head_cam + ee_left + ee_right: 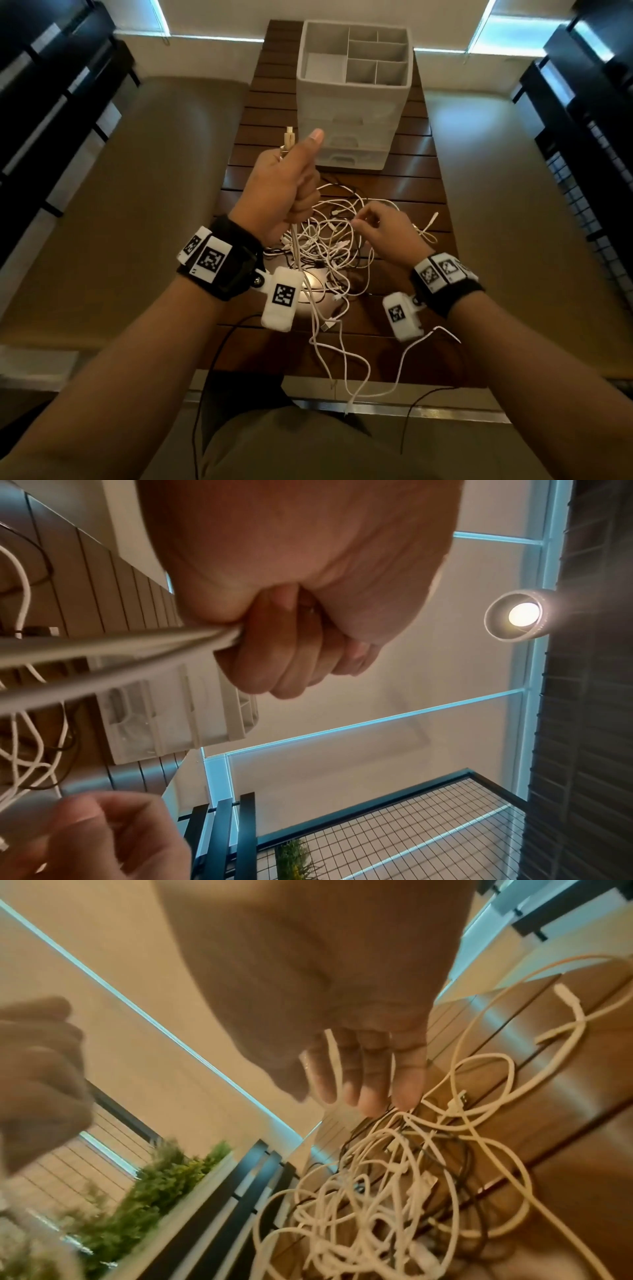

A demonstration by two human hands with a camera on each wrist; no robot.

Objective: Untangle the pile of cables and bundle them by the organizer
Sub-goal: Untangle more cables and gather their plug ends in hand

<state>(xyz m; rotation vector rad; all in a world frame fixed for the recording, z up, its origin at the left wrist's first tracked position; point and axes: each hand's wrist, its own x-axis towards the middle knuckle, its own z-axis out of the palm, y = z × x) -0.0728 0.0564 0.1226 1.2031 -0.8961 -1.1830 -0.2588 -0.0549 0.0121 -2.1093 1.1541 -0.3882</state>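
Note:
A tangled pile of white and black cables (pixel 330 246) lies on the slatted wooden table (pixel 416 161), also filling the right wrist view (pixel 377 1191). My left hand (pixel 301 192) is raised over the pile's left side and grips doubled white cable strands (pixel 120 645) in a fist (pixel 291 656). Their plug ends (pixel 288 137) stick up above the fist. My right hand (pixel 363 222) hovers low over the pile's right side, and a thin white strand runs between its thumb and index finger (pixel 330 1069). The white drawer organizer (pixel 352 85) with open top compartments stands behind the pile.
One white cable (pixel 359 390) trails over the table's front edge toward my lap. Thin black leads hang from both wrist cameras. Black shelving (pixel 589 144) flanks the table on both sides, and a lit lamp (pixel 520 615) shines overhead.

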